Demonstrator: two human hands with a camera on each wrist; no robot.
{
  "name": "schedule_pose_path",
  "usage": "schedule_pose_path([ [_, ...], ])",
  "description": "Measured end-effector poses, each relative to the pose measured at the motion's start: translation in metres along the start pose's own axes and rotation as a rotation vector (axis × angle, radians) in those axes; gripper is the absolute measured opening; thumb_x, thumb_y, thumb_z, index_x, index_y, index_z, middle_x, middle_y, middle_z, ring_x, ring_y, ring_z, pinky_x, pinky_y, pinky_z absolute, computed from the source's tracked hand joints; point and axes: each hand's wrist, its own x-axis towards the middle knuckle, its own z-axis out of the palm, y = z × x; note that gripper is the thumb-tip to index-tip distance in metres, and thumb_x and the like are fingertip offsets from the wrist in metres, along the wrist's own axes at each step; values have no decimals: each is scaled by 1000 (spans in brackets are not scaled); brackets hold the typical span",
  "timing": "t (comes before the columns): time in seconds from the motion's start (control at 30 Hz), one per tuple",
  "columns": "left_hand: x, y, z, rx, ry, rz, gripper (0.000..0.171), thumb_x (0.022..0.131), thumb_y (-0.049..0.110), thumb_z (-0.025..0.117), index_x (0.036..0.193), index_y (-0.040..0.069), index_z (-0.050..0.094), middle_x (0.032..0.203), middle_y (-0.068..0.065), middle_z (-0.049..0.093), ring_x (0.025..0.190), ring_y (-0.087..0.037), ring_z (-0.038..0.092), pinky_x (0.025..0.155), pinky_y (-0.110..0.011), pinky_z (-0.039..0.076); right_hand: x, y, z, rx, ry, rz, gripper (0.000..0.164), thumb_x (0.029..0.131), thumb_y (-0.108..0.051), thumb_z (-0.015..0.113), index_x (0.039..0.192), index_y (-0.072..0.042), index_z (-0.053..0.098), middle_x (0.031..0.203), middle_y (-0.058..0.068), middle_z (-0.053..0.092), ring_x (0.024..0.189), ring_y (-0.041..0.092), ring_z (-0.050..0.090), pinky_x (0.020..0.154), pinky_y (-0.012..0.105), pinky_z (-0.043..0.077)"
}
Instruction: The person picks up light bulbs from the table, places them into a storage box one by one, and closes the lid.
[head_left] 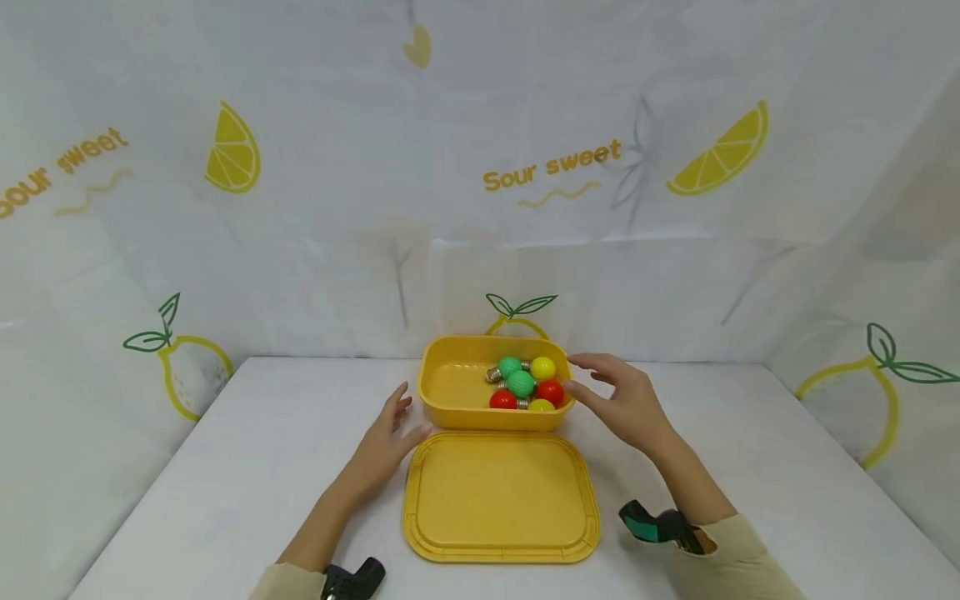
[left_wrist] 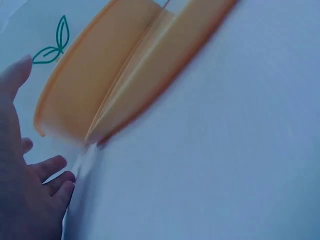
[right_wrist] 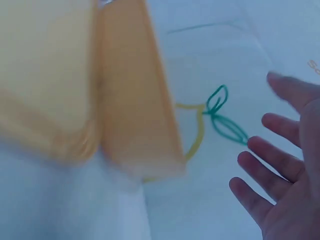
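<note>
A yellow plastic box (head_left: 456,385) stands on the white table, with several small screw-base bulbs gathered in its right half. Among them are a green bulb (head_left: 520,383), a red bulb (head_left: 550,392) and a yellow bulb (head_left: 543,367). In front of the box lies a flat yellow lid (head_left: 502,500) with rounded corners. My left hand (head_left: 381,454) is beside the box's front left corner, thumb toward the lid's far corner, fingers loosely spread. My right hand (head_left: 628,406) hovers at the box's right end, thumb and fingers apart. In the right wrist view the right hand (right_wrist: 290,195) holds nothing.
A white sheet (head_left: 337,208) printed with lemons and lettering rises behind the table and along both sides. Dark straps with cameras sit on both wrists, the right strap (head_left: 660,527) showing a green patch. The white tabletop (head_left: 225,483) stretches to either side of the lid.
</note>
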Motion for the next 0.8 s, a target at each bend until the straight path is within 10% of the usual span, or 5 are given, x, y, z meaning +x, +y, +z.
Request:
schedule_pose_path([
  [0.2,-34,-17,-29,203,-156,124,97,87,50,75,161,16,24,157,-10,47,152,-40,30,120,-65,22,-48,25,-12,-89,-123,-10,57,88,-34,79,139,-16,61,138,9,64,123,33,61,97,58,53],
  [0.5,-53,-30,-35,319,-121,239,125,66,61,87,162,14,23,159,-4,46,150,-39,34,117,-65,30,-95,55,13,-103,-269,8,97,69,-57,87,151,-22,48,149,2,56,135,30,54,110,41,47],
  [0.67,-52,-25,-20,524,-188,309,138,53,86,77,161,13,28,165,-7,35,153,-38,29,122,-63,22,-105,58,14,-131,-307,-76,115,56,-69,88,153,-26,44,152,2,54,139,34,48,117,5,9],
  [0.8,-54,-20,-14,547,-203,327,143,49,88,76,161,13,28,164,-6,37,153,-36,30,124,-64,15,-108,54,17,-170,-328,-140,121,55,-79,81,155,-22,43,153,1,53,141,33,45,116,2,-6],
])
